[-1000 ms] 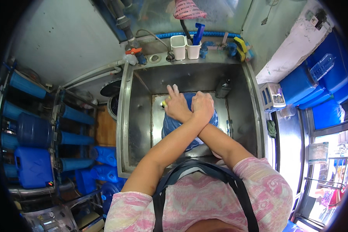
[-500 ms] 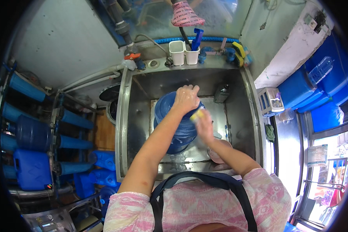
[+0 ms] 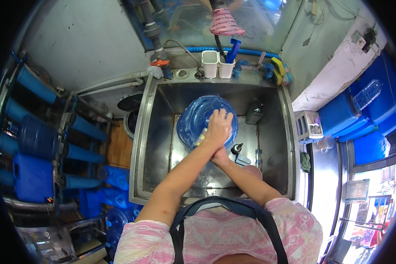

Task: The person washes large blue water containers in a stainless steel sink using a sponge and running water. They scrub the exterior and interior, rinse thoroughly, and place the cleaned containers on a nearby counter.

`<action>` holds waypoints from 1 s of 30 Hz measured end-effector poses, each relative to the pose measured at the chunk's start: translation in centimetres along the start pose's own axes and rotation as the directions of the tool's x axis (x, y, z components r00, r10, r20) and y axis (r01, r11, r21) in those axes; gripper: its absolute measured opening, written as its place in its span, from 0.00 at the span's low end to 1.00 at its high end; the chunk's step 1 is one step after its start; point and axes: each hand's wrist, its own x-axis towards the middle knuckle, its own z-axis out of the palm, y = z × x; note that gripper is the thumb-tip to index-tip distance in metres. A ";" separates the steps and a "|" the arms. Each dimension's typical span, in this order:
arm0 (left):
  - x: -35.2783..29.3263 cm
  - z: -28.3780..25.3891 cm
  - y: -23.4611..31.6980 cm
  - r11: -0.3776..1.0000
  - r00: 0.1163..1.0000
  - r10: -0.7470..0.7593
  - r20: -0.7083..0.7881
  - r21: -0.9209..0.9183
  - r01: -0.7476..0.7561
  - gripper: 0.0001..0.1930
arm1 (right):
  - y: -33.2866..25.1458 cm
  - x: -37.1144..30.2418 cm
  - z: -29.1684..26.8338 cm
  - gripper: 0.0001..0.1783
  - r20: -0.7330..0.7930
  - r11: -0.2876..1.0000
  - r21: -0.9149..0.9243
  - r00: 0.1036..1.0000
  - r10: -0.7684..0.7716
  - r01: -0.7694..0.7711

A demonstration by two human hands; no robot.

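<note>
A round blue water jug, streaked with white suds, stands in the steel sink, its top toward me. My left hand is closed on the jug's top, fingers curled over what looks like its neck. Passing under my left wrist, my right hand is mostly hidden. A yellow sponge pokes out beyond that wrist against the jug's near side, seemingly pressed there by my right fingers. Right of the jug lie a small black-topped bottle and a pinkish bowl.
A dark bottle stands in the sink's far right corner. Along the back ledge are two white cups, an orange-handled valve and yellow-green sponges. Blue containers crowd the left side.
The jug has come from tilted to upright, its top now facing me. My left hand has moved down and nearer, and my right hand with the sponge has crossed left beneath my left wrist.
</note>
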 end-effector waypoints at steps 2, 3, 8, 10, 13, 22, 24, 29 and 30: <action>-1.5 -1.1 -1.2 0.984 0.996 0.045 -0.081 -0.166 -0.058 0.15 | 1.1 -2.1 -2.4 0.25 -0.128 0.974 0.225 0.991 0.031 -0.001; -2.5 -1.8 -1.6 0.965 0.991 0.059 -0.118 -0.246 -0.087 0.15 | 1.8 -1.8 -3.0 0.21 -0.101 0.963 0.212 0.976 0.190 -0.166; -8.3 -3.7 0.0 0.886 0.953 0.302 0.012 -0.373 -0.276 0.16 | 5.7 7.2 -3.3 0.07 -0.011 0.912 0.360 0.977 0.215 -0.196; -9.9 -4.0 0.9 0.842 0.905 0.410 0.111 -0.428 -0.329 0.15 | 3.3 10.4 -0.3 0.09 0.213 0.920 0.390 0.969 -0.122 0.030; -11.9 -4.9 0.9 0.805 0.843 0.510 0.170 -0.440 -0.398 0.14 | 0.2 13.0 3.0 0.10 0.713 0.943 0.328 0.641 -0.284 0.053; -10.6 -6.6 -3.4 0.967 0.950 -0.238 -0.205 0.038 0.250 0.17 | 3.7 7.4 -0.1 0.16 -0.137 0.961 0.068 0.951 0.276 -0.269; -10.1 -6.2 -4.0 0.884 0.855 -0.397 -0.332 0.113 0.454 0.18 | 0.7 3.1 -0.3 0.17 -0.216 0.981 0.015 0.957 0.191 -0.193; -12.5 -7.0 -6.8 0.907 0.897 -0.415 -0.155 0.006 0.421 0.15 | -2.4 2.0 -1.0 0.18 -0.113 0.994 0.094 0.993 -0.047 0.058; -13.4 -7.4 -7.2 0.923 0.914 -0.384 -0.130 -0.019 0.385 0.14 | -2.3 3.5 -1.1 0.17 -0.114 0.996 0.065 0.991 0.065 -0.058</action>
